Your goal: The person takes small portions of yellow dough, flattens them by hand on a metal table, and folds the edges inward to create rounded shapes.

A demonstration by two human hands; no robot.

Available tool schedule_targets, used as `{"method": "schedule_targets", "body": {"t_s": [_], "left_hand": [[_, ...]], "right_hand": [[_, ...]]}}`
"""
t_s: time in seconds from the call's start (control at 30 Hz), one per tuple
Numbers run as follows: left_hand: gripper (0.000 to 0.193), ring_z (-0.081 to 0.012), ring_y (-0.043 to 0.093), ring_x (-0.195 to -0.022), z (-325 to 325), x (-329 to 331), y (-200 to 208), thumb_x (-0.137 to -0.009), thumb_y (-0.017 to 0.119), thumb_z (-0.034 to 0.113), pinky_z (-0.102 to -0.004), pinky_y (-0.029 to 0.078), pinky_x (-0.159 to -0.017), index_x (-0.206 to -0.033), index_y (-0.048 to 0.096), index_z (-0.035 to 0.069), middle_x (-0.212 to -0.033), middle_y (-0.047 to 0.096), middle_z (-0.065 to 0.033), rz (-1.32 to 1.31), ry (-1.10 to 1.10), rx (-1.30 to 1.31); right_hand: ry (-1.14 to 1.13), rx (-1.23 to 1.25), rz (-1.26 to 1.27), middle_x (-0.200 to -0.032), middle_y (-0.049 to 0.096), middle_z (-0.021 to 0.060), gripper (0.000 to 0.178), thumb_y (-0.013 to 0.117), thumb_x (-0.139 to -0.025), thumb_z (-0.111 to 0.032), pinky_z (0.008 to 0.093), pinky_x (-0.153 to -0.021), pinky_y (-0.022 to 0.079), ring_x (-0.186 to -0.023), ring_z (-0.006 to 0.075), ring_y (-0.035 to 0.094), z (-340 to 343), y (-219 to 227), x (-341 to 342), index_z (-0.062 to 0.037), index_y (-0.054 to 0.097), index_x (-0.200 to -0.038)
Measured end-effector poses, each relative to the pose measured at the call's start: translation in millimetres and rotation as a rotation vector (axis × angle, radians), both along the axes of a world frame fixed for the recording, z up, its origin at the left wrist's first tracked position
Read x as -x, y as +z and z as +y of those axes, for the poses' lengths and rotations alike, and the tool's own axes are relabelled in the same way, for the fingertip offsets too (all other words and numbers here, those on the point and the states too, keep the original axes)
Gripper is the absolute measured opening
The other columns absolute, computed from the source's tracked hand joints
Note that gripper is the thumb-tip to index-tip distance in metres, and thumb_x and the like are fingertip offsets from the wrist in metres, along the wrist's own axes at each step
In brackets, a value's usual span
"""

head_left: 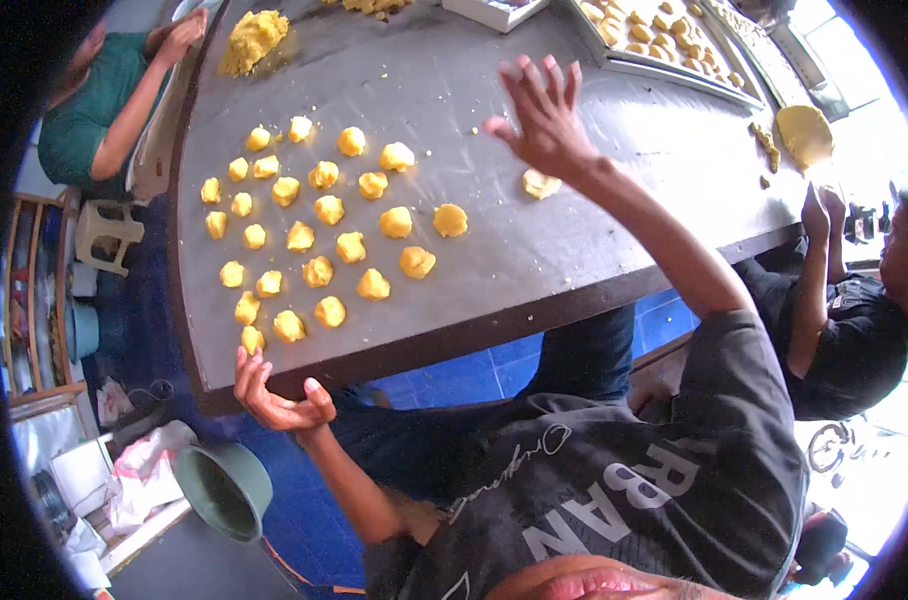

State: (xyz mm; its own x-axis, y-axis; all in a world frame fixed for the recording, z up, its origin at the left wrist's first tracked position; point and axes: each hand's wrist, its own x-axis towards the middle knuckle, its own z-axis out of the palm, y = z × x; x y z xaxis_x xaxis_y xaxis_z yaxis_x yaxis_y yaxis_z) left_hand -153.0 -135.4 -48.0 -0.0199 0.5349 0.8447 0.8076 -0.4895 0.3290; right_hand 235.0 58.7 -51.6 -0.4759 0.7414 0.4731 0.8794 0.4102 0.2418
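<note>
Several yellow dough balls (329,210) lie spread in rough rows on the left half of a grey metal-topped table (494,260). My left hand (282,398) is at the table's front left edge, palm up, thumb apart from the loosely bent fingers. Its fingertips are right beside the nearest dough ball (253,340); whether they touch it I cannot tell. My right hand (546,118) is stretched out over the table's middle, fingers spread, holding nothing. By its wrist sits a paler, flatter piece of dough (541,183), partly covered by the wrist.
A big dough lump (254,42) lies at the far left. Trays of shaped dough pieces (664,45) stand far right, near a flat dough slab (804,135). One person (104,110) is at the left side, another (844,310) at the right. A green basin (224,490) stands lower left.
</note>
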Motion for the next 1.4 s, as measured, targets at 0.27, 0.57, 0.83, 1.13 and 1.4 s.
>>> {"method": "schedule_targets", "body": {"t_s": [0.27,0.57,0.83,1.13,1.4], "left_hand": [[0.045,-0.0388,0.051,-0.102,-3.8,2.9,1.8,-0.072,0.056,0.031,-0.0509,0.043,-0.092,-0.100,0.049,-0.004,-0.099,0.051,-0.0186,0.015,-0.006,-0.015],[0.045,-0.0397,0.051,-0.103,-4.0,1.7,2.3,-0.073,0.056,0.032,-0.0511,0.044,-0.091,-0.098,0.049,-0.005,-0.099,0.050,-0.0190,0.021,-0.008,-0.014],[0.045,-0.0399,0.051,-0.104,-1.5,-1.4,2.0,-0.073,0.056,0.031,-0.0505,0.045,-0.090,-0.099,0.049,-0.005,-0.101,0.051,-0.0194,0.009,-0.009,-0.034],[0.046,-0.0381,0.052,-0.101,-4.4,3.2,1.8,-0.073,0.056,0.032,-0.0511,0.043,-0.093,-0.099,0.049,-0.005,-0.099,0.051,-0.0184,0.018,-0.011,-0.024],[0.046,-0.0388,0.051,-0.104,0.6,5.8,2.2,-0.074,0.055,0.033,-0.0494,0.044,-0.091,-0.099,0.049,-0.006,-0.099,0.051,-0.0186,0.016,-0.015,-0.040]], "right_hand": [[0.018,0.078,0.043,-0.141,0.024,0.0134,0.071,0.035,-0.089,-0.059,0.0616,-0.104,0.006,-0.130,0.0387,0.018,-10.4,0.5,-8.5,-0.0101,0.027,-0.139],[0.006,-0.119,0.258,-0.139,0.025,0.0150,0.073,0.023,-0.088,-0.065,0.0627,-0.104,0.006,-0.129,0.0374,0.019,0.9,25.4,-18.3,-0.0090,0.036,-0.132],[-0.068,-0.076,0.095,-0.133,0.031,0.0150,0.071,0.034,-0.087,-0.063,0.0623,-0.103,0.008,-0.128,0.0352,0.020,-3.0,21.2,-10.2,-0.0080,0.039,-0.130],[-0.034,0.079,0.045,-0.137,0.028,0.0170,0.074,0.027,-0.087,-0.065,0.0629,-0.103,0.006,-0.129,0.0396,0.019,-4.2,-3.3,0.1,-0.0074,0.036,-0.132],[-0.134,0.112,0.053,-0.142,0.024,0.0163,0.077,0.023,-0.087,-0.065,0.0615,-0.105,0.003,-0.132,0.0387,0.019,-4.5,1.1,-1.0,-0.0072,0.029,-0.138]]}}
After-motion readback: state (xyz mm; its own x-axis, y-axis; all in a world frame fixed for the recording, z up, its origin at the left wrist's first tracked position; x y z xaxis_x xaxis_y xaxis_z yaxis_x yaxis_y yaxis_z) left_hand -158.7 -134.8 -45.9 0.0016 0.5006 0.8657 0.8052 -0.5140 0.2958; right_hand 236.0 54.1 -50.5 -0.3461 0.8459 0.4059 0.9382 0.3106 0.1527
